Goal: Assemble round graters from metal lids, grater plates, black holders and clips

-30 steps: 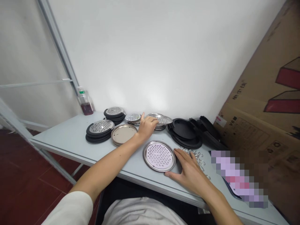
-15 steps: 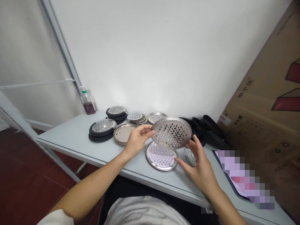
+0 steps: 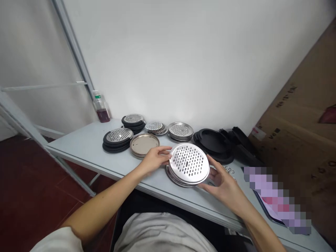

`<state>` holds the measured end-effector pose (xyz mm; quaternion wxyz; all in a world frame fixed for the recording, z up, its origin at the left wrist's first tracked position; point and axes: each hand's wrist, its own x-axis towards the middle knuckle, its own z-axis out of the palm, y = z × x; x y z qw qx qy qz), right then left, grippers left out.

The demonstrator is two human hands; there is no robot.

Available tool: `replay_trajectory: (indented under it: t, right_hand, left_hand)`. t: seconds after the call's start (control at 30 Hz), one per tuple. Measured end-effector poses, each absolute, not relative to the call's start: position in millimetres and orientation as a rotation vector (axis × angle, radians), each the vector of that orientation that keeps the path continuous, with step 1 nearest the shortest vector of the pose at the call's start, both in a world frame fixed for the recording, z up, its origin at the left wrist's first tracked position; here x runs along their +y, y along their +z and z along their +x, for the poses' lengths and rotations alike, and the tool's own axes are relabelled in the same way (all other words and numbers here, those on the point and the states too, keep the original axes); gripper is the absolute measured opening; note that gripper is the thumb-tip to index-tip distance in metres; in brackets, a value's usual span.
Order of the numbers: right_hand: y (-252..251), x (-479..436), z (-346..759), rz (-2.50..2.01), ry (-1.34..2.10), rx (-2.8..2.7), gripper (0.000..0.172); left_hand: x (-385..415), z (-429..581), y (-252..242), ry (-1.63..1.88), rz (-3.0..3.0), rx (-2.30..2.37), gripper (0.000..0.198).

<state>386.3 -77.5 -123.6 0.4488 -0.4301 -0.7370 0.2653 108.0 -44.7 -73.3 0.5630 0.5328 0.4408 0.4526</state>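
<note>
Lowered from its raised, tilted position, the perforated steel disc now sits nearly flat over a second steel plate on the table, and the two hands have closed in on it from either side. The left hand is almost flat, its fingers stretched out and touching the disc's left rim. The right hand is curved and moderately open, cupping the right rim between thumb and fingers. The disc is polished metal with a rolled edge and rows of small oblong slots; the plate beneath shows only as a bright curved rim.

Just right of the right hand lie a few metal rings. Farther along the pale grey table stand black round lids, with more black lids tilted behind them. Toward the far edge are a stack of steel strainer plates, a low pile of small perforated discs, and two black-backed grater stacks. A tan-faced disc stack sits near the left hand. At far left stands a plastic bottle holding dark red liquid, and a cardboard box leans at right.
</note>
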Motion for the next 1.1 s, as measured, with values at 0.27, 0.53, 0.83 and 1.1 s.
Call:
replay_trajectory:
  t: [0.27,0.53,0.83,1.1]
  right_hand:
    - [-113.3,-78.0,383.8,-1.252,0.338,-2.110,0.082]
    - [-115.4,-79.2,383.5,-1.343,0.230,-2.159,0.082]
    - [-116.0,-78.3,380.9,-1.423,0.265,-2.179,0.082]
    - [-111.6,-79.8,378.8,-1.455,0.273,-2.187,0.080]
  left_hand:
    - [-59.3,92.6,-90.7,0.957,1.962,1.213,0.097]
    - [-61.5,89.6,-96.9,0.826,2.283,1.227,0.107]
    - [-60.2,88.1,-102.6,0.726,2.203,1.305,0.110]
    - [-57.8,89.0,-102.3,0.744,2.244,1.262,0.103]
